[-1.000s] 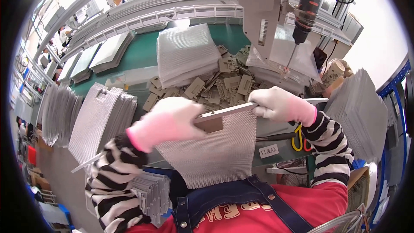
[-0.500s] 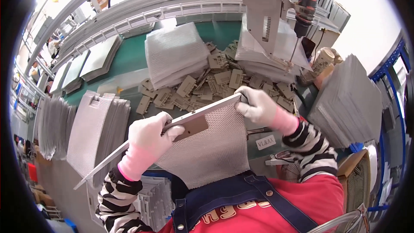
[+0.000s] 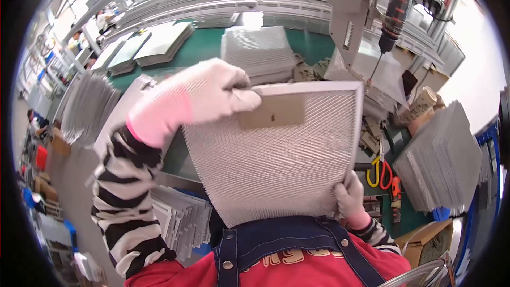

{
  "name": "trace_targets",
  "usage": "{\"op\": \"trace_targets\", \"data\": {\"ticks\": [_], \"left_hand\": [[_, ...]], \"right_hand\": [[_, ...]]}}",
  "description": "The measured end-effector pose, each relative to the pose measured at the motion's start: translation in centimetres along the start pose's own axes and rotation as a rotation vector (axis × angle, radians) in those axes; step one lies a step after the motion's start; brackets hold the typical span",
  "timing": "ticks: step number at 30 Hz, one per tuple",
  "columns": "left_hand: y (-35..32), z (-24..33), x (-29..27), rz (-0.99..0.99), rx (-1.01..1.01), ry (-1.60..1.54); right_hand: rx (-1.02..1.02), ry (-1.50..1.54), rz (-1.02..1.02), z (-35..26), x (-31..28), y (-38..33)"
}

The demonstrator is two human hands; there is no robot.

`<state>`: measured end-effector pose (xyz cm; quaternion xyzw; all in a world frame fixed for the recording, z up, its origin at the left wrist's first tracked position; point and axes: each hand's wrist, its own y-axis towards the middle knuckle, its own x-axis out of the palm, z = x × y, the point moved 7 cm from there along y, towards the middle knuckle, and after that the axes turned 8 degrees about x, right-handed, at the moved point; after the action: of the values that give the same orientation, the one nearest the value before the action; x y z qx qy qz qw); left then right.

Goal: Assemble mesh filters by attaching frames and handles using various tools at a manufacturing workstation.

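Observation:
A silver metal mesh panel point(image 3: 271, 165) stands tilted in front of my apron, its lower edge close against it. A pale metal frame strip point(image 3: 359, 122) runs along its top and down its right side, bent at the upper right corner. Under the top strip sits a flat tan plate point(image 3: 272, 112) with a small slot. My left hand point(image 3: 215, 91), in a white glove with a pink cuff, closes on the top edge beside this plate. Low on the right side, my right hand point(image 3: 350, 195), also gloved, grips the framed edge.
Behind the panel, a stack of mesh sheets point(image 3: 259, 53) lies on the green table. A hanging electric screwdriver point(image 3: 393, 21) is at the upper right. Scissors point(image 3: 380, 172) and an orange-handled tool point(image 3: 396, 196) lie right of the panel. More panels point(image 3: 441, 159) stand far right.
My right hand has moved from the upper corner down the right edge, where the strip now lies along the side. My left hand has risen, and the panel shows more of its face.

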<state>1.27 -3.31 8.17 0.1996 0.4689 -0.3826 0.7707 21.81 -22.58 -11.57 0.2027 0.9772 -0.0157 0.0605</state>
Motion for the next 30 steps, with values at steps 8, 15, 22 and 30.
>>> {"op": "trace_targets", "data": {"ticks": [8,15,22,30], "left_hand": [[-7.6,-6.5,1.0,0.101,-0.269,-0.136],[-6.0,-5.6,5.4,0.509,-0.317,-0.523],[-1.4,-6.4,15.8,0.299,-0.18,-0.723],[-7.9,-10.3,21.2,0.313,-0.31,-0.794]], "right_hand": [[0.13,0.264,-0.147,4.4,0.5,-0.8],[0.178,0.364,-0.027,6.1,-0.5,-1.8],[0.214,0.279,0.364,9.1,-4.7,-5.9],[0.193,0.267,0.315,9.3,-2.9,-4.5]]}}
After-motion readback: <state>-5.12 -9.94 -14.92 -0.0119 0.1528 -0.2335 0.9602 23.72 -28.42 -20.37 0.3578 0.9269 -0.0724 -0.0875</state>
